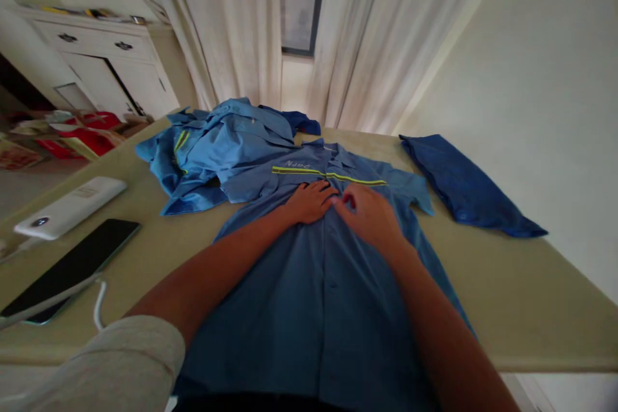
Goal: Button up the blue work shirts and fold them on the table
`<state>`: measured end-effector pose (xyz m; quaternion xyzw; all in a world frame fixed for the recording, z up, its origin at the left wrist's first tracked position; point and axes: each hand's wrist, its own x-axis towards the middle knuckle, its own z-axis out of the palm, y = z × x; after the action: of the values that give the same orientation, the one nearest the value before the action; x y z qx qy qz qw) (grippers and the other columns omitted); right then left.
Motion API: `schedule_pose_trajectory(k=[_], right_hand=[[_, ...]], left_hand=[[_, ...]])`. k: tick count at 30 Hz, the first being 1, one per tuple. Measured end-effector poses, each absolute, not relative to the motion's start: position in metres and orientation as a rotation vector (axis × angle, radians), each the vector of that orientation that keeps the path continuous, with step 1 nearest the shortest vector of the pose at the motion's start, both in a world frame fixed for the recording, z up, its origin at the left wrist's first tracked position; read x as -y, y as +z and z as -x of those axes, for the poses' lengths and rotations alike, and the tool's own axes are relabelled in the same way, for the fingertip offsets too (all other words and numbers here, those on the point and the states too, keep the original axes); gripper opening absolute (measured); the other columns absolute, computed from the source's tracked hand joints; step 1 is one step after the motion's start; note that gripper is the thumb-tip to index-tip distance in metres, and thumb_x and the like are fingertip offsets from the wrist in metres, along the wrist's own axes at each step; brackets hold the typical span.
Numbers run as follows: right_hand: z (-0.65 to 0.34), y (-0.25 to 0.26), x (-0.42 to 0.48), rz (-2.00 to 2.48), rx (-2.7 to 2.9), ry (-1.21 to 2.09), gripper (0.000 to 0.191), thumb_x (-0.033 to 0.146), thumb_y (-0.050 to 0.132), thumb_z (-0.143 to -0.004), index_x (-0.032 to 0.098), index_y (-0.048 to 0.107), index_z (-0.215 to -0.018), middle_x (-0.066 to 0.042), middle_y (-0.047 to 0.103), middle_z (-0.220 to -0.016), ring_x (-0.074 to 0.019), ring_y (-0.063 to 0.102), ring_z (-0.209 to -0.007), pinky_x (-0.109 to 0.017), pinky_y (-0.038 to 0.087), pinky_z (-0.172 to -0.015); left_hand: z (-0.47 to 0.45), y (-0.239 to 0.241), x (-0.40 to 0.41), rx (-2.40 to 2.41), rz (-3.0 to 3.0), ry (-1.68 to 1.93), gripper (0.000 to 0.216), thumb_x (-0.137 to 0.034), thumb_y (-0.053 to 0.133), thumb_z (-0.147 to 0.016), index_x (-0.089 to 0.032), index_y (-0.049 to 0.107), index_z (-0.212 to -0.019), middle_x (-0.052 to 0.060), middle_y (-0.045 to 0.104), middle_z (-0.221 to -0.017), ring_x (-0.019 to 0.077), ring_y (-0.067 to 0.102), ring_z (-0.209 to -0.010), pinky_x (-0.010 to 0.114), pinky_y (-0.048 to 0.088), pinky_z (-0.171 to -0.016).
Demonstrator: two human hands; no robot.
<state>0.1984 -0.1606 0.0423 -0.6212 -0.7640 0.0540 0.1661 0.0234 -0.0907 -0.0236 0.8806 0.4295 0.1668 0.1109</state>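
A blue short-sleeved work shirt lies face up with its collar at the far end and its hem at the table's near edge. A yellow-green stripe crosses its chest, with white lettering above it on the left. My left hand rests flat on the chest just below the stripe, fingers stretched toward the button placket. Right beside it, my right hand is closed, thumb and forefinger pinched at the placket of the shirt. Any button between those fingertips is too small to make out.
Crumpled blue shirts are heaped at the back left. Folded dark blue trousers lie on the right, near the wall. A white power bank, a black phone and a white cable sit on the left of the table.
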Motion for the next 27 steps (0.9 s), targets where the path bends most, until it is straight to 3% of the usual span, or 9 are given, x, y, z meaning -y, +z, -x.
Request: schedule_pose_trajectory(k=[2,6,11,14,22,27], right_hand=[[-0.196,0.039,0.164,1.893,2.282,0.210,0.038,0.057,0.067,-0.089,0.019,0.068,-0.094,-0.009,0.072,-0.095,-0.0251,0.068,-0.089,-0.034,0.050,-0.076],[-0.179,0.026,0.171,1.950,2.335,0.212,0.049,0.066,0.064,-0.085,0.020,0.066,-0.103,-0.012,0.073,-0.104,-0.0281,0.069,-0.091,-0.034,0.047,-0.074],[-0.175,0.016,0.176,1.944,2.293,0.187,0.023,0.035,0.059,-0.091,0.020,0.069,-0.103,-0.012,0.074,-0.103,-0.0266,0.070,-0.089,-0.032,0.046,-0.073],[-0.182,0.013,0.171,1.991,2.189,0.275,0.021,0.033,0.059,-0.089,0.020,0.073,-0.097,-0.011,0.075,-0.095,-0.0253,0.069,-0.086,-0.030,0.044,-0.071],[-0.200,0.013,0.164,1.798,2.007,0.573,0.019,0.026,0.058,-0.088,0.021,0.075,-0.083,-0.002,0.074,-0.080,-0.0170,0.066,-0.075,-0.025,0.041,-0.067],[-0.203,0.010,0.165,1.691,2.001,0.672,0.012,0.027,0.066,-0.082,0.020,0.075,-0.084,-0.002,0.074,-0.079,-0.0155,0.064,-0.070,-0.024,0.041,-0.064]], left_hand=[[-0.024,-0.023,0.077,-1.264,-2.585,0.480,0.041,-0.034,0.032,-0.106,-0.031,0.055,-0.140,0.006,0.050,-0.153,0.0246,0.045,-0.141,0.048,0.035,-0.114],[-0.025,-0.020,0.069,-1.281,-2.595,0.566,0.039,-0.020,0.038,-0.102,-0.026,0.062,-0.132,0.006,0.060,-0.141,0.0221,0.053,-0.131,0.040,0.041,-0.110],[-0.012,-0.012,0.098,-1.314,-2.646,0.870,0.034,-0.005,0.044,-0.088,-0.019,0.070,-0.104,0.008,0.069,-0.109,0.0233,0.060,-0.107,0.037,0.045,-0.101],[0.001,-0.010,0.124,-1.255,-2.653,0.891,0.030,-0.006,0.043,-0.088,-0.020,0.069,-0.088,0.006,0.069,-0.090,0.0217,0.060,-0.091,0.035,0.046,-0.093],[0.001,-0.008,0.138,-0.830,-2.622,0.545,0.019,-0.034,0.061,-0.094,-0.025,0.070,-0.107,0.005,0.067,-0.110,0.0213,0.062,-0.104,0.032,0.046,-0.097],[0.000,-0.011,0.130,-0.803,-2.518,0.528,0.013,-0.028,0.060,-0.094,-0.022,0.071,-0.097,0.003,0.068,-0.103,0.0188,0.064,-0.096,0.029,0.047,-0.089]])
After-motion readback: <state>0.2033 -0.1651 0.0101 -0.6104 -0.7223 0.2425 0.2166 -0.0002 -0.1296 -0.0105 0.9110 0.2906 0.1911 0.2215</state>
